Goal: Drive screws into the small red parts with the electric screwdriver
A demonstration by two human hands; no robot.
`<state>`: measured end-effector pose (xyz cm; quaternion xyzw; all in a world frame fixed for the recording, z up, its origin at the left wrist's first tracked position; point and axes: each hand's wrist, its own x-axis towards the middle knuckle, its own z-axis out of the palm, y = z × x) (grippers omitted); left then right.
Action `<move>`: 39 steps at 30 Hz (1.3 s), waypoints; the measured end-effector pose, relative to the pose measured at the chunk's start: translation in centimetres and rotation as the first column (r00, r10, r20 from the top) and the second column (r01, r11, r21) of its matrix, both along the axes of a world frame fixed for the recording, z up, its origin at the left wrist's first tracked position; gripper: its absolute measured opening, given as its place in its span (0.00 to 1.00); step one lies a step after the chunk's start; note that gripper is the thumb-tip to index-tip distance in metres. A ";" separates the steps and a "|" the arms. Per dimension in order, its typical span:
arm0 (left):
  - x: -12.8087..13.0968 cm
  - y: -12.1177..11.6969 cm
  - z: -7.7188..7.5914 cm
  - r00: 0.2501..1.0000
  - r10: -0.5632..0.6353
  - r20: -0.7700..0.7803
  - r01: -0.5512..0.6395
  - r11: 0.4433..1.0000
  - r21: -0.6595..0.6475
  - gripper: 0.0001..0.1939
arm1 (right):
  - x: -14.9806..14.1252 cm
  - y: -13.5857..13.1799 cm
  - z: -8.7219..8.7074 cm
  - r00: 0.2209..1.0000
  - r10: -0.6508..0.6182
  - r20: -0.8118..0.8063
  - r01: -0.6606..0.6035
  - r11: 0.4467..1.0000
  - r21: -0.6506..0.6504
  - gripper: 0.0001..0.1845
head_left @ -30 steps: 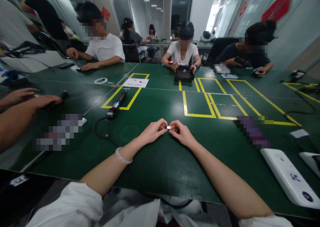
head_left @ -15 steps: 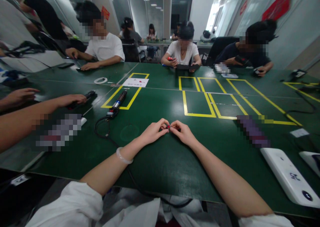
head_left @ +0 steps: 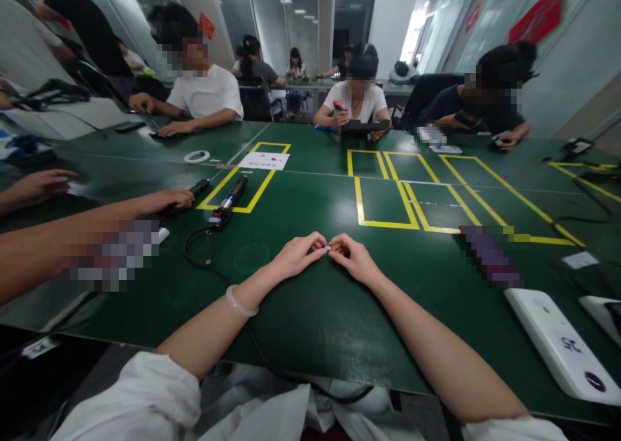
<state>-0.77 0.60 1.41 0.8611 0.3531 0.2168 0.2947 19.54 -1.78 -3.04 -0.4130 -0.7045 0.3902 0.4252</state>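
Observation:
My left hand [head_left: 303, 255] and my right hand [head_left: 354, 257] meet at the fingertips above the green table [head_left: 310, 324]. Pinched between them is a tiny red and whitish piece [head_left: 328, 248], too small to name and partly covered by the fingers. Both hands are closed on it, thumbs toward me. A pale bangle [head_left: 241, 304] circles my left wrist. Beyond my left hand lies a black and silver cylindrical tool [head_left: 233, 194] with a cable [head_left: 194, 255] running back toward me.
Yellow tape outlines [head_left: 388, 224] mark the table. A printed paper sheet [head_left: 264, 161] and white ring [head_left: 196, 157] lie farther back. A white device [head_left: 557, 344] sits at right. A co-worker's arm [head_left: 121, 211] reaches in from the left with a dark tool [head_left: 200, 185]. Other people sit opposite.
The piece between my fingers shows more white than before; my hands stay in place. At left, the co-worker's hand has moved right with the dark tool. The person opposite has raised a red object.

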 end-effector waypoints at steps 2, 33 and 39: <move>-0.6 0.8 0.2 0.998 0.049 -0.026 -0.047 0.997 0.054 0.14 | 0.0 0.0 0.0 1.000 -0.005 0.002 0.005 1.000 -0.004 0.09; -13.0 7.7 -0.4 0.580 0.729 -0.363 -0.626 0.684 0.374 0.27 | -0.2 0.0 0.4 0.994 -0.060 0.093 0.059 0.998 0.010 0.09; -6.4 4.7 -0.7 0.721 0.586 -0.369 -0.441 0.800 0.407 0.28 | -0.2 0.1 0.3 0.996 -0.051 0.078 0.051 0.999 -0.002 0.10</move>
